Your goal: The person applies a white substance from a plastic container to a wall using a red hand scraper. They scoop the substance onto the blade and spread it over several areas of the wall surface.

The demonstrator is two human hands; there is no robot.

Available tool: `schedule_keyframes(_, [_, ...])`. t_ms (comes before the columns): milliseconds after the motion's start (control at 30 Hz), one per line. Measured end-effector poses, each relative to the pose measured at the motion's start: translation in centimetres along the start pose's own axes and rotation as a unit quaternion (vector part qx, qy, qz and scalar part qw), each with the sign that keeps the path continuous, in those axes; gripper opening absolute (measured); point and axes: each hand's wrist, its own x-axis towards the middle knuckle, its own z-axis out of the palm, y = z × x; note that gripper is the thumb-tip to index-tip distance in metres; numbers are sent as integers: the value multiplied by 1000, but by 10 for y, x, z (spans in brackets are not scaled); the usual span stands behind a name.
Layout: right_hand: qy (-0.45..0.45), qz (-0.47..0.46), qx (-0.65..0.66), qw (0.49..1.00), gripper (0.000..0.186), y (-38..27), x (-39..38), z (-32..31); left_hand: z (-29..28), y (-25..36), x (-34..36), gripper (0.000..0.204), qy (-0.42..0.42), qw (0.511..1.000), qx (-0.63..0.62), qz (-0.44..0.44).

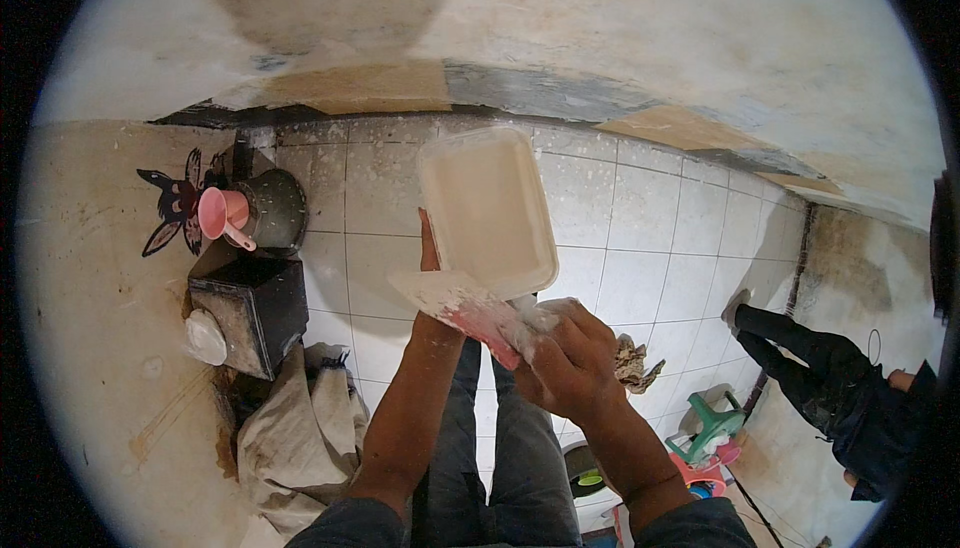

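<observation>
A translucent rectangular plastic tub (549,238) of smooth cream-coloured paste is held out in front of me, above the tiled floor. My left hand (429,243) supports it at its left side, with the fingers along the wall and the rest hidden. A pink putty scraper (482,326) with pale paste smeared over its wide blade crosses in front of the tub's near edge. Closed round the scraper's narrow end is my right hand (568,356), with white paste on its fingers. The blade covers part of my left wrist.
A wall (560,8) with a patchy grey and tan lower band rises ahead. To the left are a pink dipper (222,214), dark bucket (288,210), black box (262,313) and draped cloth (285,438). On the right are a crumpled rag (632,363), green stool (712,416) and person (835,363).
</observation>
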Motion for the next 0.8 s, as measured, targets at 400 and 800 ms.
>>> schedule_keyframes(400, [70,-53,21,996,18,10,0,8,-11,-9,1,75,-7,1000,-20,1])
schedule_keyframes(800, [132,24,-14,991,20,8,5,20,-52,-34,-5,73,-143,979,-147,-7])
